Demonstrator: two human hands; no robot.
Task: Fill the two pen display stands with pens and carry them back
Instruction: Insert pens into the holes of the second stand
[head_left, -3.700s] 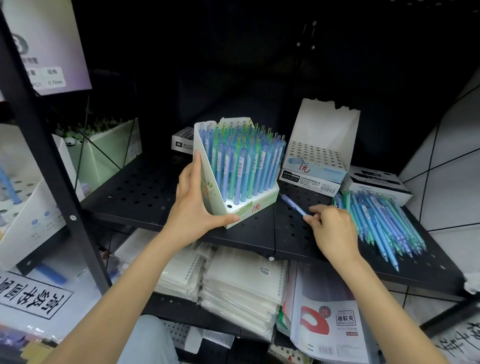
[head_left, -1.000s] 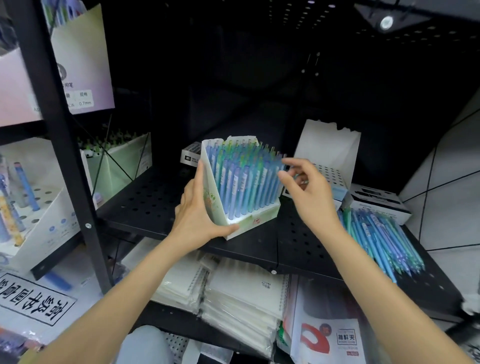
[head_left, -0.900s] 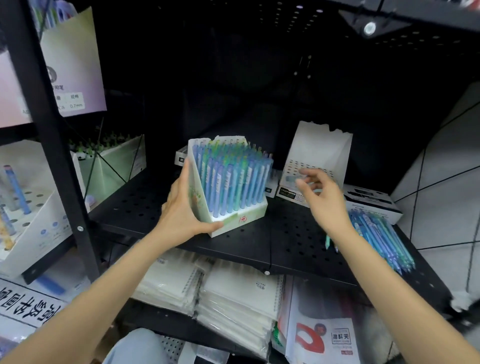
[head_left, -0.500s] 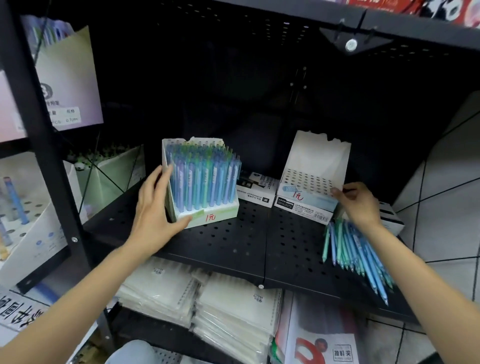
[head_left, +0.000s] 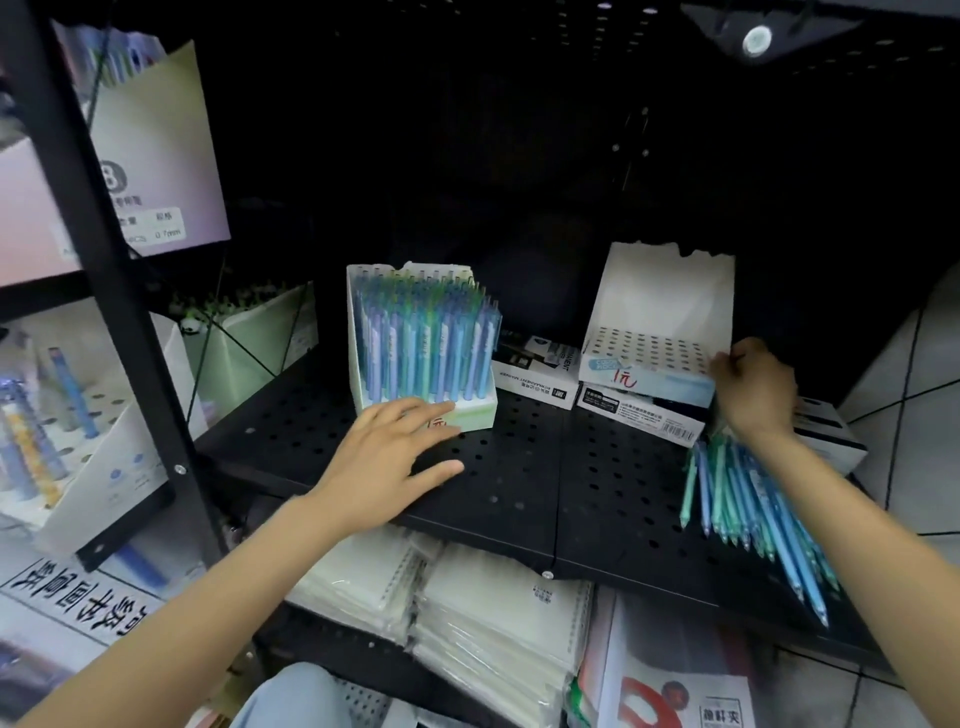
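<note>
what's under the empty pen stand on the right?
The empty stand sits on a flat white box with a barcode label, on the black shelf. The right hand grips the stand's right corner and hides what lies beneath that end.

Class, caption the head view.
Left hand by the filled pen stand; right hand grips the empty stand.

On the black shelf (head_left: 519, 483), dotted with rows of round holes, my white display stand (head_left: 363, 332) bristles with pens (head_left: 426, 348) in blue, teal and pale purple. Its pale-green front carries a red handwritten price. The second white stand (head_left: 670, 306) shows a grid of dark holes above a light-blue band, also marked in red. Loose pens (head_left: 748, 504) beside it run teal, green and blue.
</note>
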